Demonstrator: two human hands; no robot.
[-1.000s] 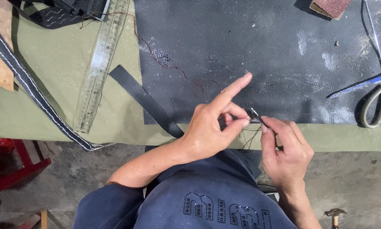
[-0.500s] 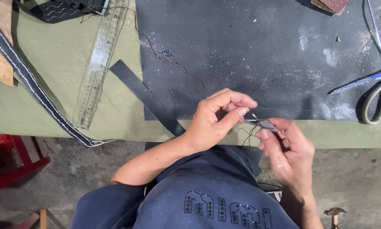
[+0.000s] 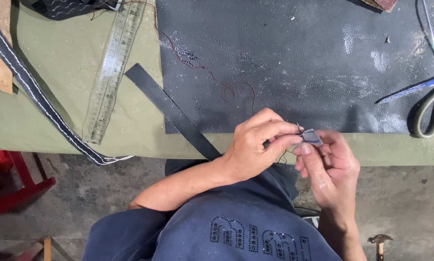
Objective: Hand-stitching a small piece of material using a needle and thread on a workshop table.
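My left hand [image 3: 258, 142] and my right hand [image 3: 329, 166] meet at the table's near edge, fingertips together. Between them sits a small grey-blue piece [image 3: 312, 137], pinched by my right thumb and fingers. My left fingers are curled shut against it, pinching something thin beside it, perhaps a needle or thread. A dark red thread [image 3: 236, 89] loops across the black leather sheet [image 3: 294, 63] just beyond my hands.
A clear ruler [image 3: 111, 67] and a black strap [image 3: 173, 113] lie on the olive cloth [image 3: 52, 87] to the left, beside a long stitched strap [image 3: 38, 94]. Scissors [image 3: 432, 111] and a blue pen [image 3: 412, 88] rest at right. A hammer [image 3: 380, 241] lies on the floor.
My left index finger, pointing outward a second ago, has curled in to pinch. Both hands stay at the table edge, and the small piece now shows between the fingertips.
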